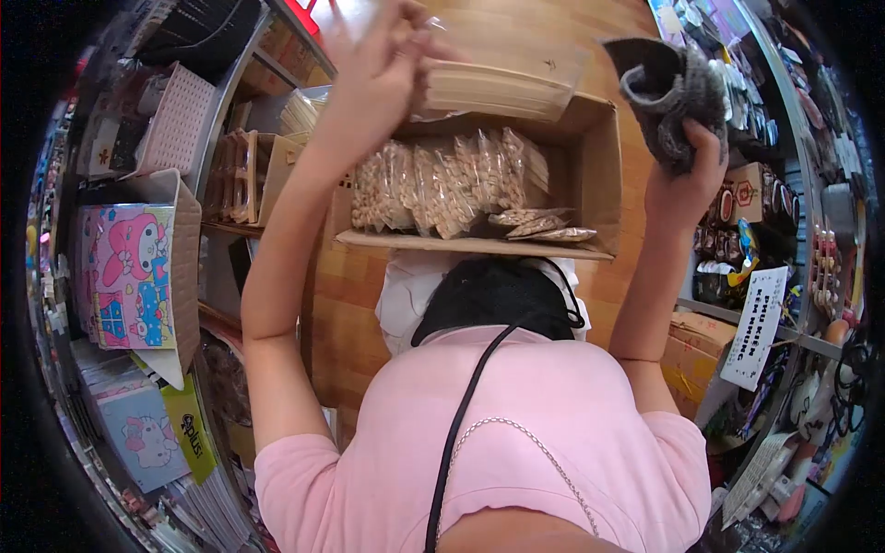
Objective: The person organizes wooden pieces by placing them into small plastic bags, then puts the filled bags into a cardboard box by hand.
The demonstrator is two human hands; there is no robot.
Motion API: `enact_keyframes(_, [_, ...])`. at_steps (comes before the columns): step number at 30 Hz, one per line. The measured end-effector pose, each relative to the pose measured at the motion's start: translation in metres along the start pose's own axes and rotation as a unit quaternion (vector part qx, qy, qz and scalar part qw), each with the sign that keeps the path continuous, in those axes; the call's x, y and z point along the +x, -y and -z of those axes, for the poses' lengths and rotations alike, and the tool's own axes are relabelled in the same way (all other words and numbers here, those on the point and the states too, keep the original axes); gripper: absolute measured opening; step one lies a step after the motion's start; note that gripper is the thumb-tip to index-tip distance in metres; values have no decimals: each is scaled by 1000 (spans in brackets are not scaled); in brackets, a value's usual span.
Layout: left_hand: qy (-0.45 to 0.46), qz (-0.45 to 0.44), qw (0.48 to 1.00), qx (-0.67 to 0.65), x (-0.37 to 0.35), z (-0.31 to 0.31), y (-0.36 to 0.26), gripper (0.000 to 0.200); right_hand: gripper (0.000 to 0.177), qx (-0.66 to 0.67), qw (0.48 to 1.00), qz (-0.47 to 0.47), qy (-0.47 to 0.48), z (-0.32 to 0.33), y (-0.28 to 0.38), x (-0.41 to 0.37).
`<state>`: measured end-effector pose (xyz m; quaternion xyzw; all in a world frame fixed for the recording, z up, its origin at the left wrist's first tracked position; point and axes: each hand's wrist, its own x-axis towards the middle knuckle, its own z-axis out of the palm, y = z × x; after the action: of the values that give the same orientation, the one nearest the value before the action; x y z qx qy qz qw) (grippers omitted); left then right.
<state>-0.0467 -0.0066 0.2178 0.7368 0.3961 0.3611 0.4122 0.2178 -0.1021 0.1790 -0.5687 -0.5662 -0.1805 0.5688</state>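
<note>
My left hand (398,57) is above the far left corner of an open cardboard box (597,138), slightly blurred. Its fingers are closed at the left edge of a clear plastic pack of thin wooden sticks (498,90), which overlaps the box's far rim. My right hand (693,166) is raised at the right and grips a crumpled dark grey cloth (678,101). Inside the box stand several clear bags of small wooden pieces (433,184). A few flat bags (544,226) lie at its near right.
Packed shelves line both sides. On the left are a pink basket (175,120), a carton with cartoon-print goods (129,276) and wooden items (241,175). At right, a white printed card (756,327) hangs near a cardboard box (696,355). The wooden floor (350,323) shows between.
</note>
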Motion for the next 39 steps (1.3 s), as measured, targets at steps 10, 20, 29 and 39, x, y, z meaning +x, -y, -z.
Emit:
enact_keyframes(10, [-177, -36, 978, -103, -11, 33, -7, 25, 32, 357, 812, -328, 324, -15, 53, 7])
enact_keyframes(20, [-115, 126, 912, -373, -33, 20, 9, 35, 37, 340, 784, -359, 376, -16, 70, 3])
enact_keyframes(29, [-62, 126, 935, -326, -50, 6, 6, 53, 38, 358, 759, -421, 344, -27, 68, -10])
enact_keyframes(39, [-51, 130, 930, -341, -70, 10, 7, 42, 39, 336, 781, -372, 372, -27, 80, -9])
